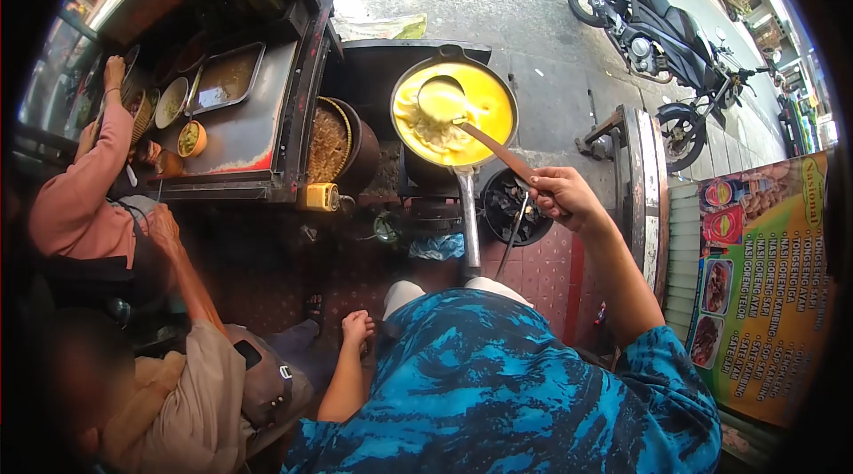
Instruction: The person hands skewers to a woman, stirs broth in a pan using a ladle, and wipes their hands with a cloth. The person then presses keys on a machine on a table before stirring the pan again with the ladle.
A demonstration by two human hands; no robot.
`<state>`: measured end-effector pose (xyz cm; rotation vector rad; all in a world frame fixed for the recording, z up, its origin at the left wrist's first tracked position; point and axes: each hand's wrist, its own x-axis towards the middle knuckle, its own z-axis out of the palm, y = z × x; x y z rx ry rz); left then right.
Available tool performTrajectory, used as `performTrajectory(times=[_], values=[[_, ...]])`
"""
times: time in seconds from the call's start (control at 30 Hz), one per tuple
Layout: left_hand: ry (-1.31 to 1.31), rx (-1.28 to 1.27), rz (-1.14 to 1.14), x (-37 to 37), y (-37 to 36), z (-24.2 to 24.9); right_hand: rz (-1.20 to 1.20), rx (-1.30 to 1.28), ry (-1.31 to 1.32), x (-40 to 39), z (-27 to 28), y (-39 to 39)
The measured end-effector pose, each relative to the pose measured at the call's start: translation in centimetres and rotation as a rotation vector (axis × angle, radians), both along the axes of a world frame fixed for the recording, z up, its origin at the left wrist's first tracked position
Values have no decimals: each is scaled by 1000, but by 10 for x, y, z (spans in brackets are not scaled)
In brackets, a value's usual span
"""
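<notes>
My right hand (562, 197) is closed around the brown handle of a ladle (491, 143). The ladle's round bowl rests in yellow, egg-like liquid (487, 96), with paler set folds beside it. This liquid fills a long-handled frying pan (468, 212) in front of me; the metal handle points toward my body. My left hand (358, 329) hangs by my left side with its fingers curled, apart from the pan, and nothing shows in it.
Charcoal (524, 223) sits in a black container right of the pan handle, with a metal rod across it. To the left are a brown-filled pot (366, 150) and a food cart (267, 132). Two people sit at left; a motorcycle (662, 34) and menu banner (755, 296) stand right.
</notes>
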<state>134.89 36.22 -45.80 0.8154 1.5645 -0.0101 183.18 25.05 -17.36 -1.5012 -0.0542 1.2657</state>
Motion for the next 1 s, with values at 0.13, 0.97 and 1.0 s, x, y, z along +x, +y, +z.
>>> performTrajectory(times=[0.13, 0.97, 1.0], values=[[13, -4, -7, 0, -3, 4, 3, -1, -35, 1, 10, -4], [71, 29, -59, 11, -6, 17, 264, -180, -1404, -5, -37, -24], [66, 22, -58, 10, -6, 15, 315, -233, -1502, -5, -40, -23]])
